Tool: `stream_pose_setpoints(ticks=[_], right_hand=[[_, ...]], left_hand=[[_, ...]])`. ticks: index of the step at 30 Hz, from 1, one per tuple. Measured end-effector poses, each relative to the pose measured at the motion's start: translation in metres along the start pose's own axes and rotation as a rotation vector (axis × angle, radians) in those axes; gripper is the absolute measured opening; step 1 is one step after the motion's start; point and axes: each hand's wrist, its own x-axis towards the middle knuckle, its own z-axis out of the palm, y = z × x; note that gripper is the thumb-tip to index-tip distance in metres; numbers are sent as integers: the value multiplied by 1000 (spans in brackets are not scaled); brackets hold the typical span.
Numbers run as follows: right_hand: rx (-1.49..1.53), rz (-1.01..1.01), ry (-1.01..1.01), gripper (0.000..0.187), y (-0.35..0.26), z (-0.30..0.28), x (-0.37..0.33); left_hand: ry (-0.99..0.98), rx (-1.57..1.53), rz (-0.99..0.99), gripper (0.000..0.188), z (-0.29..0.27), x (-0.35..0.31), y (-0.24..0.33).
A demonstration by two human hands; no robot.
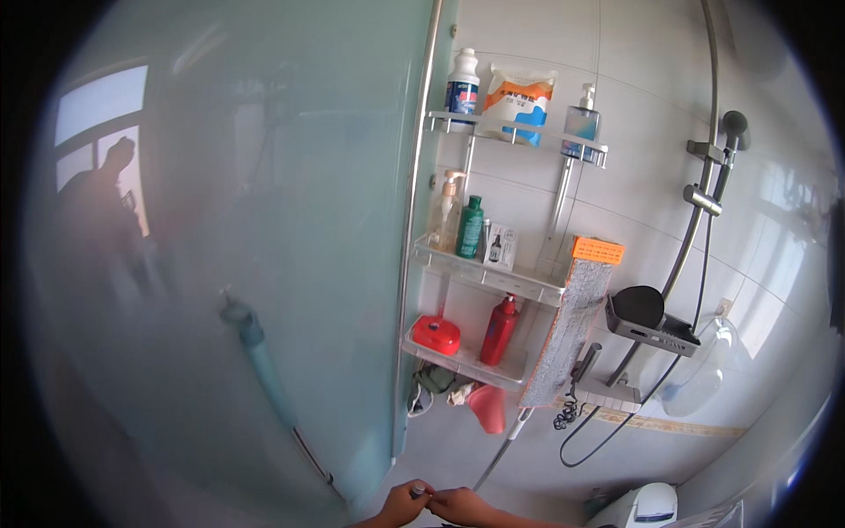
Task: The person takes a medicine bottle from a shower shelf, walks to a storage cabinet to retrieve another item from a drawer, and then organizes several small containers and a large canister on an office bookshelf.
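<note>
Both my hands are close together at the lower edge. My left hand is closed around a small grey round-ended piece, most of which is hidden by the fingers. My right hand meets it with the fingertips pinched together; what they hold, if anything, is too small to make out. Just beyond the right hand, a thin mop pole slants up to a flat mop head with a grey pad and an orange end. Whether the pole reaches my hands is hidden.
Left stands a frosted glass panel. A three-tier shelf carries bottles, a bag and a red box. A hand shower, black tray and hose hang right. A white bin stands lower right.
</note>
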Motion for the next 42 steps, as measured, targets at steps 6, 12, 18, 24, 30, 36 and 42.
stream_pose_setpoints(ticks=[6, 12, 18, 24, 30, 36, 42], right_hand=[[225, -51, 5, 39, -15, 12, -45], [317, 0, -183, 30, -46, 25, -83], [351, -99, -268, 26, -92, 85, -93], [323, -277, -272, 25, -171, 168, -90], [331, -294, -433, 26, -269, 308, -90], [240, -363, -626, 25, -370, 403, -80], [314, -262, -775, 27, -404, 486, -41]], left_hand=[[143, 266, -91, 26, 19, -81, 27], [55, 309, -177, 38, 29, -159, 64], [261, 377, -254, 37, 2, -245, 76], [561, 463, -142, 40, -54, -335, 62], [762, 436, -213, 40, -141, -463, 11], [995, 530, -339, 49, -214, -561, 2], [999, 324, -508, 48, -283, -592, -33]])
